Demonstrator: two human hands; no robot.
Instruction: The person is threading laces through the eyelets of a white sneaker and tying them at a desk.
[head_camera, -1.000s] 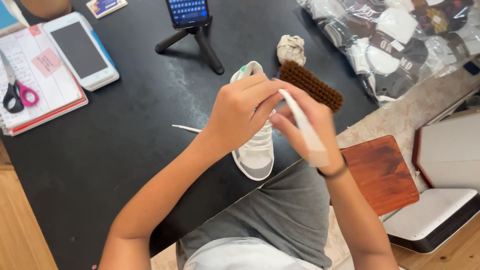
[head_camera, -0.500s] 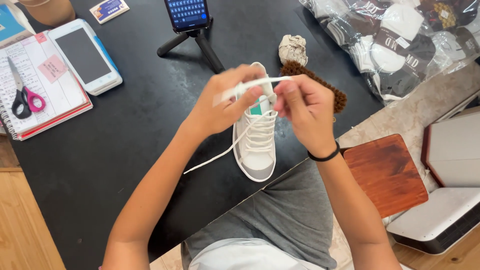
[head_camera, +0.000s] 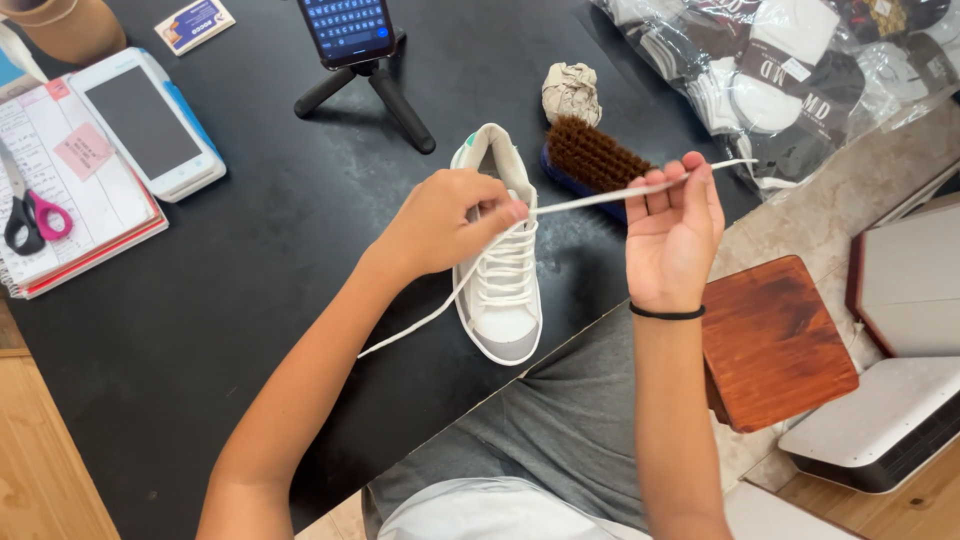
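A white sneaker (head_camera: 503, 290) stands on the black table (head_camera: 250, 300), toe toward me. My left hand (head_camera: 445, 220) pinches its white shoelace (head_camera: 590, 200) right at the top eyelets. My right hand (head_camera: 675, 235) holds the same lace farther out, stretched taut to the right over the fingers. The lace's other end (head_camera: 410, 325) trails loose across the table to the left of the shoe.
A brown bristle brush (head_camera: 590, 160) and a crumpled paper ball (head_camera: 572, 92) lie behind the shoe. A phone on a small tripod (head_camera: 360, 50) stands at the back. Scissors (head_camera: 25, 215), a notebook and a card terminal (head_camera: 145, 125) sit left. Bagged socks (head_camera: 790, 70) lie right; a wooden stool (head_camera: 775, 340) is beside my leg.
My hands have moved apart. The right hand has drawn the lace out to the right until taut, while the left stays at the shoe's top eyelets.
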